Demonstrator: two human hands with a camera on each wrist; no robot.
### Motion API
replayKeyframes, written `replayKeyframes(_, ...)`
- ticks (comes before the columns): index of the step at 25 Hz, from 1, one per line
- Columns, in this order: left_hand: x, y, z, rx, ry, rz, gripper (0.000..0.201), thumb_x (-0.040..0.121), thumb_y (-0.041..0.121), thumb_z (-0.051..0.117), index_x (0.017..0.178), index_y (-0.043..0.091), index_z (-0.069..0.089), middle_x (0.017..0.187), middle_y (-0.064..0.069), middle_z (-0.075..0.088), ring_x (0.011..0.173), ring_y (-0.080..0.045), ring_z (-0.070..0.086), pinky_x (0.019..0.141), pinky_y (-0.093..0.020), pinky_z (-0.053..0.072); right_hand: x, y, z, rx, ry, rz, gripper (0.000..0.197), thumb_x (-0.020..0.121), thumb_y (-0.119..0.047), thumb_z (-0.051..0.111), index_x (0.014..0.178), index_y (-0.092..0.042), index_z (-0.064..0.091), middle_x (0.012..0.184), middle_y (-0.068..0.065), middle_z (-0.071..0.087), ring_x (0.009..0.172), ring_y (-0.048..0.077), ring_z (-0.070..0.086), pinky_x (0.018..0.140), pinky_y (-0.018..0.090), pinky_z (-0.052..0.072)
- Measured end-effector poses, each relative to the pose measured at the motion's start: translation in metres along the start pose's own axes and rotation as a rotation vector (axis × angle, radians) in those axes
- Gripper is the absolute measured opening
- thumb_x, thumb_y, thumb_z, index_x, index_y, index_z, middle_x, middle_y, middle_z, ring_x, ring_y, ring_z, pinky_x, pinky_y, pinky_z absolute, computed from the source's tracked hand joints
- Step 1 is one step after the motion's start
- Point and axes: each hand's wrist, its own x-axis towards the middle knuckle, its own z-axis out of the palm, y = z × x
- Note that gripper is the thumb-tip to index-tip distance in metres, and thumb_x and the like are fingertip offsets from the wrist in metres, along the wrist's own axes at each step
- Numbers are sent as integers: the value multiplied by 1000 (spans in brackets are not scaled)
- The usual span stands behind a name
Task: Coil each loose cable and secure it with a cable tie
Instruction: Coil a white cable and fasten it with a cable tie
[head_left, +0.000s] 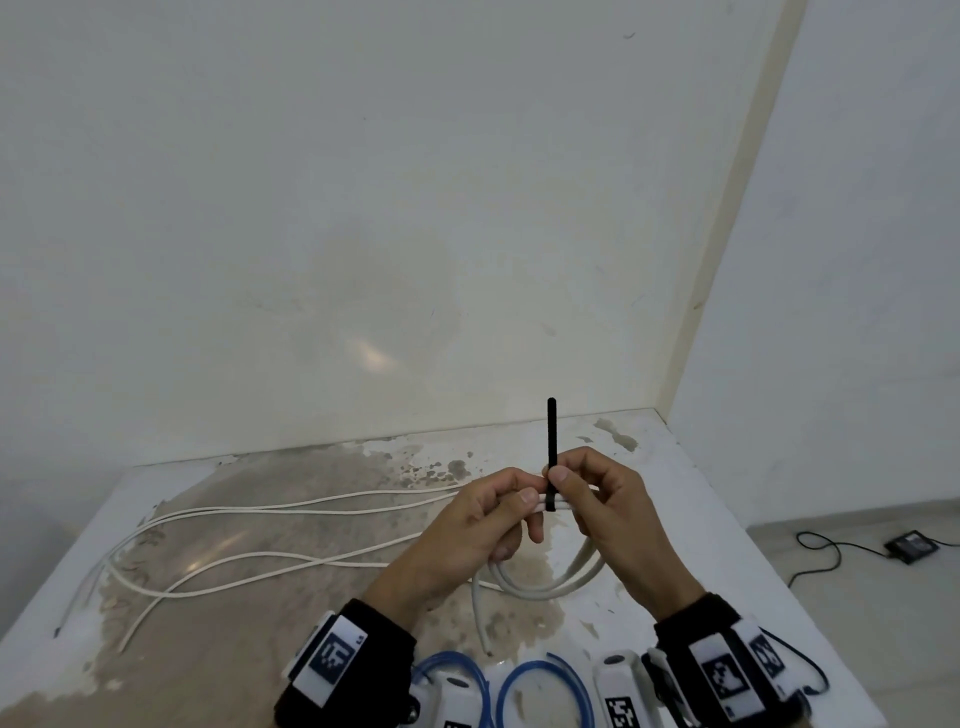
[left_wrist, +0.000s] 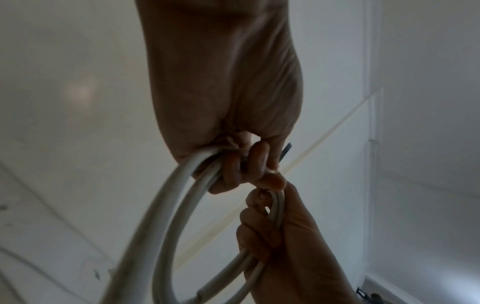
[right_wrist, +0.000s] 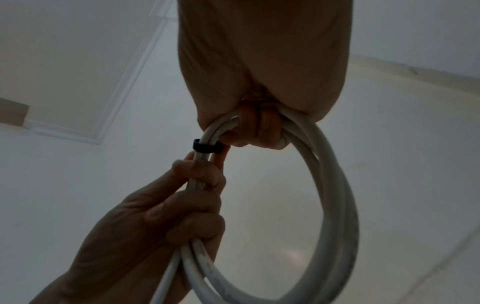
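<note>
A white cable coil (head_left: 550, 587) hangs above the table between both hands. My left hand (head_left: 524, 512) grips the coil's top strands from the left. A black cable tie (head_left: 551, 441) loops around those strands, its tail pointing straight up. My right hand (head_left: 563, 480) pinches the tie just above the strands, its other fingers curled round the coil. In the right wrist view the tie's loop (right_wrist: 206, 148) sits snug on the coil (right_wrist: 335, 185), between the right hand (right_wrist: 257, 131) and the left hand (right_wrist: 197, 185). The left wrist view shows the left hand (left_wrist: 244, 168) on the coil (left_wrist: 166, 216).
Several loose white cables (head_left: 270, 519) trail across the stained table (head_left: 208, 675) to the left. A blue cable coil (head_left: 540, 691) lies at the near edge. Walls close the back and right. A black device (head_left: 911, 545) with its cord sits on the floor at right.
</note>
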Motion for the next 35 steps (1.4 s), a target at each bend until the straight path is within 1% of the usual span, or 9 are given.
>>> replayKeyframes(9, -2, 1, 8, 63, 193, -66, 28, 96, 37, 55, 77, 16, 55, 60, -7, 58, 44, -15, 32, 45, -25, 26, -3, 4, 18, 25, 13, -25, 16, 96, -9, 62, 82, -7, 72, 75, 0, 73, 75, 8, 66, 71, 15, 50)
replayKeyframes(15, -3, 2, 8, 71, 183, -134, 26, 96, 21, 56, 70, 19, 55, 57, -2, 57, 46, -12, 36, 49, -24, 29, -5, 2, 21, 49, 29, -11, 17, 95, -7, 63, 80, -1, 68, 73, 4, 67, 71, 7, 61, 68, 13, 48)
replayKeyframes(19, -4, 0, 2, 91, 150, -137, 25, 98, 23, 53, 74, 18, 57, 60, 0, 56, 51, -13, 41, 52, -23, 34, -1, 9, 29, 44, 77, 29, 15, 95, -11, 64, 83, -3, 70, 81, 15, 68, 76, 9, 62, 71, 14, 50)
replayKeyframes(22, -21, -27, -11, 266, 359, -147, 28, 102, 34, 43, 90, 18, 63, 81, 3, 65, 70, -6, 57, 70, -23, 46, 5, 24, 38, -67, 67, -31, 11, 96, -18, 65, 87, -17, 70, 83, 11, 67, 78, 17, 62, 72, 27, 52)
replayKeyframes(24, -42, -54, -28, 248, 524, -426, 46, 101, 51, 33, 99, 17, 64, 99, -3, 65, 87, -12, 61, 79, -32, 51, -5, 38, 52, -195, -29, -156, 13, 96, -19, 64, 89, -30, 67, 83, -2, 65, 77, 18, 61, 70, 31, 50)
replayKeyframes(26, -63, -77, -44, -130, 374, -813, 65, 93, 66, 37, 106, 11, 68, 105, -13, 68, 87, -27, 67, 75, -40, 59, -25, 55, 74, -332, -226, -256, 13, 95, -19, 63, 91, -32, 65, 85, -10, 60, 78, 9, 57, 72, 22, 44)
replayKeyframes(28, -81, -93, -59, -447, 299, -844, 51, 97, 50, 50, 106, 4, 72, 95, -16, 71, 78, -27, 68, 70, -39, 60, -46, 69, 96, -425, -405, -292, 11, 92, -23, 62, 90, -31, 68, 83, -14, 55, 78, 2, 51, 76, 18, 35)
replayKeyframes(31, -98, -119, -84, -551, 518, -782, 24, 100, 14, 43, 96, 0, 62, 61, -7, 54, 44, -15, 50, 44, -26, 46, -65, 89, 123, -531, -602, -322, 14, 90, -23, 59, 89, -31, 71, 78, -16, 52, 73, 5, 43, 79, 21, 29)
replayKeyframes(35, -123, -162, -116, -418, 781, -776, 30, 103, 27, 35, 91, 6, 54, 53, 2, 28, 37, -11, 23, 38, -19, 21, -85, 120, 147, -641, -774, -288, 23, 90, -28, 56, 101, -32, 76, 86, -10, 69, 84, 7, 58, 98, 22, 34)
